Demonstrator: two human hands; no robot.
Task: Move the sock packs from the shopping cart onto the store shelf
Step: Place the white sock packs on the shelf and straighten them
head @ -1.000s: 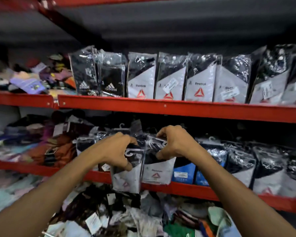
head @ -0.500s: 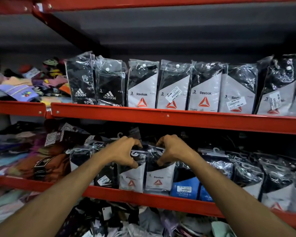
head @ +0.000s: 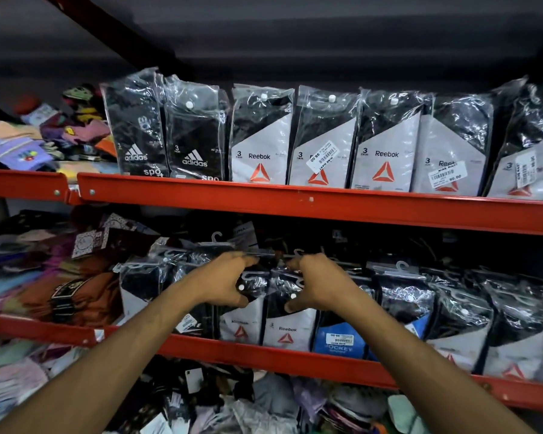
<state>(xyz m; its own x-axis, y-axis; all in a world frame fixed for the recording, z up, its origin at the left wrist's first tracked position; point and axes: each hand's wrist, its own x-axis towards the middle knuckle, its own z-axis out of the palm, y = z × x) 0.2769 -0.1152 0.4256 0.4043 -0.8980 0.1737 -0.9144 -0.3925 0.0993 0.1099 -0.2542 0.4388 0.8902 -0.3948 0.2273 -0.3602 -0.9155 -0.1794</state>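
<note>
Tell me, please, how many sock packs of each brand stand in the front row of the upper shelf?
Adidas packs: 2
Reebok packs: 5, the rightmost cut off by the frame edge, its brand name unreadable
Total: 7 on the upper shelf

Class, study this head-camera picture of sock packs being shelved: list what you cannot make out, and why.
- Shopping cart: outside the head view.
- Tops of the two Reebok packs: covered by the left hand and right hand.
- Jockey pack: partly behind the right forearm.
- Price label figures: too small.
</note>
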